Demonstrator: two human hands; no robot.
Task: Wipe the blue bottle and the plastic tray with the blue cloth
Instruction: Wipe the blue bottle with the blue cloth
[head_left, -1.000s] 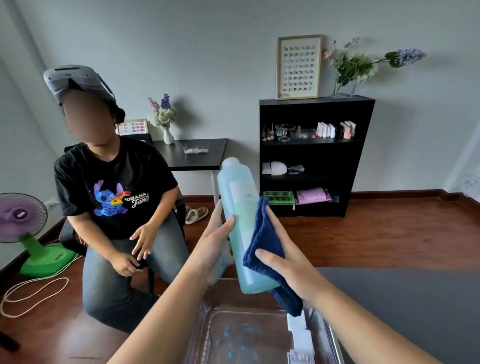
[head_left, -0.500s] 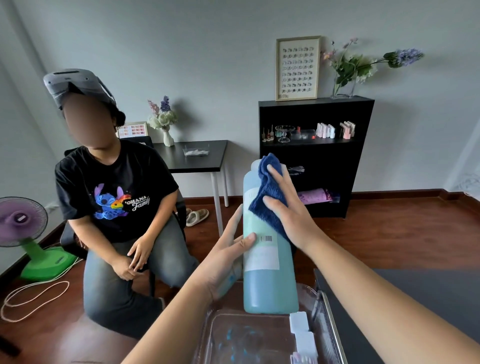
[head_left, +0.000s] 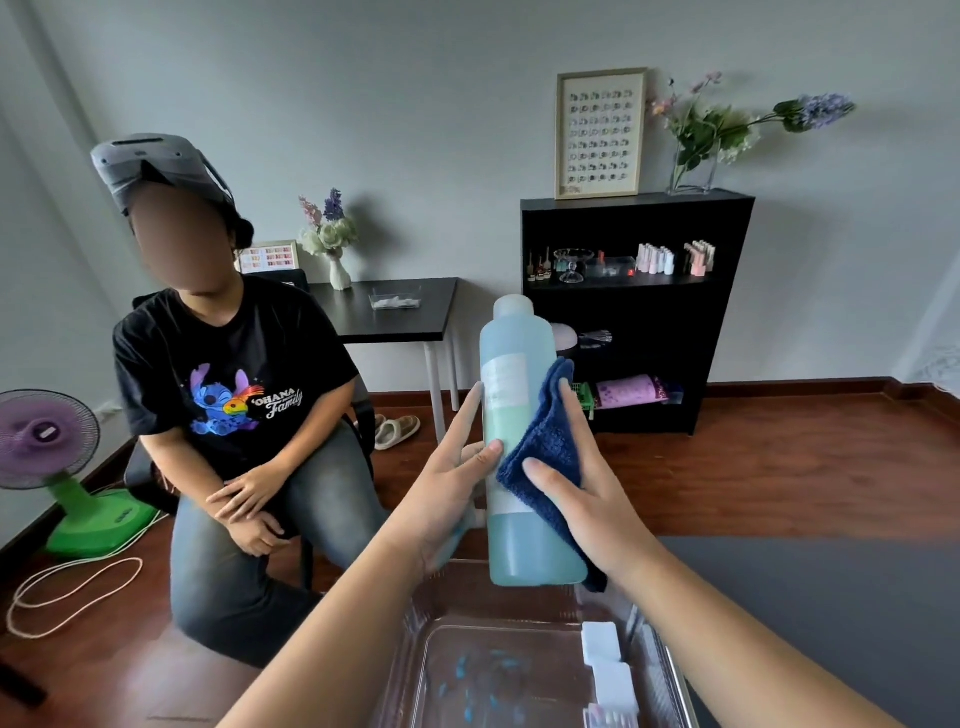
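A tall translucent blue bottle (head_left: 511, 364) with a pale label is held upright above the near end of a clear plastic tray (head_left: 415, 613). My left hand (head_left: 452, 483) grips the bottle's left side, thumb across the front. My right hand (head_left: 582, 499) presses a dark blue cloth (head_left: 545, 447) against the bottle's right side, around its middle and lower part. Blue smears show on the tray's floor.
A person sits on a chair (head_left: 239, 415) at the left, close to the tray. White pads (head_left: 602, 644) lie in the tray's right side. A dark mat (head_left: 831, 597) covers the surface at the right. A black shelf (head_left: 634, 312), a small black table (head_left: 395, 312) and a fan (head_left: 47, 431) stand behind.
My right hand has slid the cloth from the bottle's top down to its middle and lower side. The bottle has turned slightly in my left hand.
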